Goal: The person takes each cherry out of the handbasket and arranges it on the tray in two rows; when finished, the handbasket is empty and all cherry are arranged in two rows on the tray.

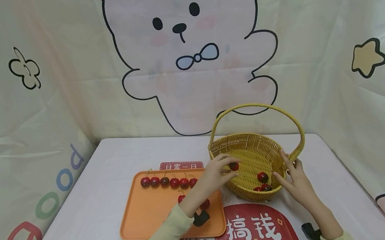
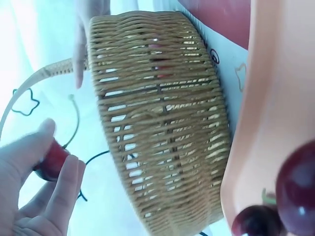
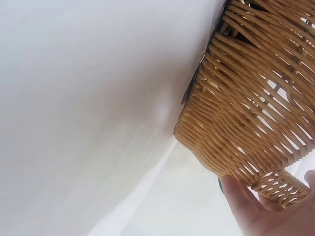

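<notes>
Nearest cam., from pale sleeve (image 1: pixel 159 239): pinching cherry (image 1: pixel 234 167) in L hand (image 1: pixel 216 172) over left side of basket (image 1: pixel 251 196), narrow grip prob. b/c small; gripping right rim w/ R hand (image 1: pixel 300 183), prob. to steady. On tray (image 1: pixel 146 220) at left: cherry row (image 1: pixel 174 183), far edge, prob. for tidiness.

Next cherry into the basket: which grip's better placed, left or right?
Left, most likely. The left grip pinches a cherry above the basket, so it probably only needs to let go. The right grip holds the basket's right side, with no cherry.
</notes>
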`<state>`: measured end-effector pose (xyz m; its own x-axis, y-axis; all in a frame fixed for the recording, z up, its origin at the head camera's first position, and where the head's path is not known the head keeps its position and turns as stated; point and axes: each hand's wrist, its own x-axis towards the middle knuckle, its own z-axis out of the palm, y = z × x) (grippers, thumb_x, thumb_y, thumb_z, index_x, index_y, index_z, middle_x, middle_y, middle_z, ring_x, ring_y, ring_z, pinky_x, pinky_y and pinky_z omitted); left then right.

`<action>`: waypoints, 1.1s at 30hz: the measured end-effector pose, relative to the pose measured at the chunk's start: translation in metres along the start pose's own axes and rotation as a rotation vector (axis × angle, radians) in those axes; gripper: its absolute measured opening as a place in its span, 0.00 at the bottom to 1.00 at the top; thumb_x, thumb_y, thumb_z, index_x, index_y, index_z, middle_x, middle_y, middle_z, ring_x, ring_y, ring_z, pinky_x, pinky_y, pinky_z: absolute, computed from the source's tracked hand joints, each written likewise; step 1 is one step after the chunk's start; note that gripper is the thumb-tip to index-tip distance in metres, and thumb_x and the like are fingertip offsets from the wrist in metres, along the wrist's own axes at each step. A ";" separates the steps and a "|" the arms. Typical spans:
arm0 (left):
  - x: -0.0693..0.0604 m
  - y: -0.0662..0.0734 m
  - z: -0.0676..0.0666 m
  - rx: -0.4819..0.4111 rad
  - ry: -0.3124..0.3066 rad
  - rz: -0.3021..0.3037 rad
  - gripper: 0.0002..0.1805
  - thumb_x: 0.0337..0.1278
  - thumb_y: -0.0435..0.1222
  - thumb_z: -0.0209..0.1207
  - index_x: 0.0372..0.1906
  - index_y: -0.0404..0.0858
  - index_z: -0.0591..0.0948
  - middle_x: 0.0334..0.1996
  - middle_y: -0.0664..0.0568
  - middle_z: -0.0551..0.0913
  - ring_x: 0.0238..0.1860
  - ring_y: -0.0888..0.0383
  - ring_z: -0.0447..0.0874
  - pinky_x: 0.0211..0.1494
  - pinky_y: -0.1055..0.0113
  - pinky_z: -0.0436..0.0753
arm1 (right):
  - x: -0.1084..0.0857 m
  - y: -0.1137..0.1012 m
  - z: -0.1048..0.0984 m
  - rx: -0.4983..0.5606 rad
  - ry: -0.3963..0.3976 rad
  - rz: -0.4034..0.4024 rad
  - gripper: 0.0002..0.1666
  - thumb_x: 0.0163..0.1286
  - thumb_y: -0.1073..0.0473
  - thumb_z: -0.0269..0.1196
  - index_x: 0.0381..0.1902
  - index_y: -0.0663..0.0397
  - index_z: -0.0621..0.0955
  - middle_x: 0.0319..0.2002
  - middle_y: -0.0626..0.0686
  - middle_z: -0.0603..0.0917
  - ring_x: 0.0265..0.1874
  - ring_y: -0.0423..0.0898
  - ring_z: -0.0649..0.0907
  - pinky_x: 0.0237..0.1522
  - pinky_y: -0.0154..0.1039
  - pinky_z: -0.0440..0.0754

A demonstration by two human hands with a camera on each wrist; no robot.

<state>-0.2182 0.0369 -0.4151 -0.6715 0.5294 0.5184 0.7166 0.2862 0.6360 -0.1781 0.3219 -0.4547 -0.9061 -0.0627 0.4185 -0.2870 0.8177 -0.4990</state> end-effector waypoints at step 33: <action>-0.058 -0.012 -0.069 0.178 -0.020 -0.165 0.21 0.50 0.32 0.65 0.52 0.44 0.80 0.47 0.55 0.77 0.47 0.61 0.77 0.50 0.70 0.79 | 0.000 0.002 0.000 -0.006 -0.008 0.009 0.47 0.63 0.59 0.62 0.73 0.43 0.50 0.61 0.73 0.56 0.52 0.70 0.70 0.43 0.65 0.75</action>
<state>-0.2003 -0.0525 -0.4132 -0.7795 0.4790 0.4037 0.6209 0.5052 0.5994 -0.1791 0.3234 -0.4555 -0.9110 -0.0596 0.4082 -0.2769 0.8217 -0.4981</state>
